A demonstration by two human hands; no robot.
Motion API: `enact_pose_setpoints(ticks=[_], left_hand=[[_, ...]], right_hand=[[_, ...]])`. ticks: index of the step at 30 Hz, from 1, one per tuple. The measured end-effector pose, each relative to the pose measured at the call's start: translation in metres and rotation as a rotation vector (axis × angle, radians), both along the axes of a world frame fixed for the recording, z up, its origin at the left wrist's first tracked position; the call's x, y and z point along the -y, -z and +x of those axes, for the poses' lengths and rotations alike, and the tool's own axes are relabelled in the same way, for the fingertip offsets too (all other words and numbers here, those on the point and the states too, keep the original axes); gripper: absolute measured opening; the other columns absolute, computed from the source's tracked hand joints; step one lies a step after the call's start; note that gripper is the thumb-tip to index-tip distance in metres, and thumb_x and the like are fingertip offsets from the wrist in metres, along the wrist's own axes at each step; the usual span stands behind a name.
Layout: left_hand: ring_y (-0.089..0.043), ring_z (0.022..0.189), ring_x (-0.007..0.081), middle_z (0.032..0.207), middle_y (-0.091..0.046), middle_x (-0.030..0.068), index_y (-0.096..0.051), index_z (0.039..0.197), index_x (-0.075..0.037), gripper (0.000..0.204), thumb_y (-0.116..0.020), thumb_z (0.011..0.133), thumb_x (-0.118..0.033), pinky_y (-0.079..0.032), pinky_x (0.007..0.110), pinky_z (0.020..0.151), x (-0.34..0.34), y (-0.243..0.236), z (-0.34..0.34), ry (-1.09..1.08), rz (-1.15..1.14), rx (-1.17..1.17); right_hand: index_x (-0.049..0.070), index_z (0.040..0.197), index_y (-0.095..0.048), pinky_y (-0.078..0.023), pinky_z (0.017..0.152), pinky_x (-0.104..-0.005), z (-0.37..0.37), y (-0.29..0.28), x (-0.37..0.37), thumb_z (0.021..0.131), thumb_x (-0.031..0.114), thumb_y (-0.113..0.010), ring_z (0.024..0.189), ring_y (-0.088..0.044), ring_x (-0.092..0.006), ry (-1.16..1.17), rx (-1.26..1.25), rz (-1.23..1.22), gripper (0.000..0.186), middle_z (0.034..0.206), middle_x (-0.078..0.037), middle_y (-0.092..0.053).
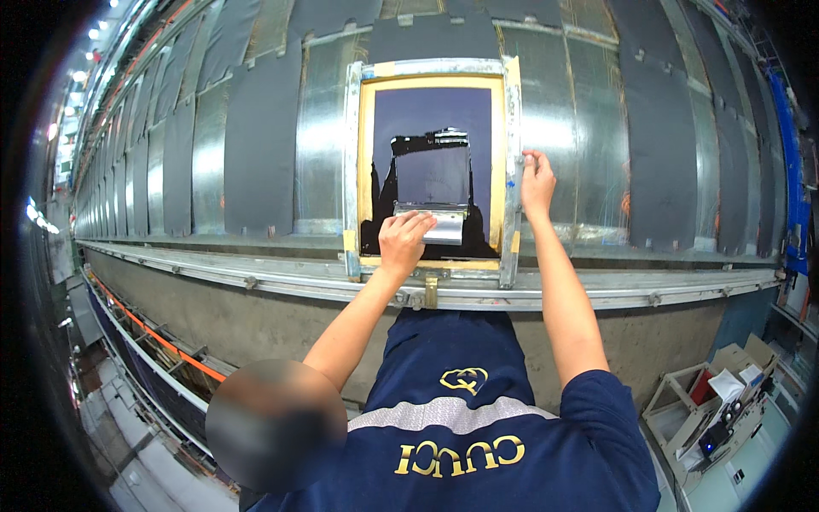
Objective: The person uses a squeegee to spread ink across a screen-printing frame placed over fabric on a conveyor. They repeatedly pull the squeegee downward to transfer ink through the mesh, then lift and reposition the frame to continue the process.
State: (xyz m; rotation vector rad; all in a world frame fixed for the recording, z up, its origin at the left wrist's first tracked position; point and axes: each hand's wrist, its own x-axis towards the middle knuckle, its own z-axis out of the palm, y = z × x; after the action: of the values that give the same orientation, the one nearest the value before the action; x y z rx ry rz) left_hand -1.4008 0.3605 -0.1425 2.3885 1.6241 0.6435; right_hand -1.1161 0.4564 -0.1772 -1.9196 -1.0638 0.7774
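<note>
A screen printing frame (514,111) with metal rails lies on the long table, its mesh (435,107) bordered by yellow tape. My left hand (404,243) is closed on a metal-backed squeegee (448,228), which rests across the lower part of the mesh. Glossy black ink (482,226) spreads around the squeegee and up the sides, with a ragged band above a smoother wiped patch. At the frame's right rail, my right hand (537,183) has its fingers curled in, the fingertips against the rail's outer edge.
A metal guide rail (597,294) runs along the table's near edge, with a brass-coloured clamp piece (431,293) below the frame. Dark fabric panels (260,145) lie in rows on the shiny table. A cart with equipment (712,401) stands at the lower right.
</note>
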Motion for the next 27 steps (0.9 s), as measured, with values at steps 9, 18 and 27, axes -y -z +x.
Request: enact_pose_setpoints(ticks=[9,18,27], left_hand=[[-0.075,0.092,0.0234,0.1,-0.079,0.0012,-0.081,0.098,-0.02,0.029,-0.07,0.077,-0.003,-0.055,0.041,0.075,-0.147,0.003,0.011,-0.149,-0.063,-0.045],[-0.073,0.093,0.0183,0.094,-0.077,-0.0019,-0.075,0.093,-0.02,0.031,-0.065,0.078,0.005,-0.049,0.039,0.073,-0.01,-0.002,0.008,-0.026,-0.006,-0.004],[-0.063,0.128,0.026,0.138,-0.068,0.0032,-0.069,0.128,-0.015,0.057,-0.07,0.072,-0.001,-0.05,0.041,0.098,0.057,-0.009,-0.045,0.088,-0.143,-0.038]], right_hand=[[0.009,0.108,-0.07,-0.047,0.066,-0.0395,-0.003,-0.003,0.003,0.103,0.019,-0.057,0.064,-0.059,-0.0231,-0.024,0.019,0.002,0.018,0.07,-0.012,-0.062],[0.008,0.11,-0.072,-0.05,0.076,-0.0361,0.007,0.016,0.001,0.104,0.022,-0.058,0.077,-0.063,-0.0204,-0.038,0.019,0.067,0.021,0.083,-0.011,-0.069],[0.007,0.11,-0.072,-0.052,0.078,-0.0348,-0.018,-0.016,-0.026,0.104,0.02,-0.058,0.079,-0.063,-0.0165,-0.067,0.015,0.126,0.021,0.09,-0.009,-0.073]])
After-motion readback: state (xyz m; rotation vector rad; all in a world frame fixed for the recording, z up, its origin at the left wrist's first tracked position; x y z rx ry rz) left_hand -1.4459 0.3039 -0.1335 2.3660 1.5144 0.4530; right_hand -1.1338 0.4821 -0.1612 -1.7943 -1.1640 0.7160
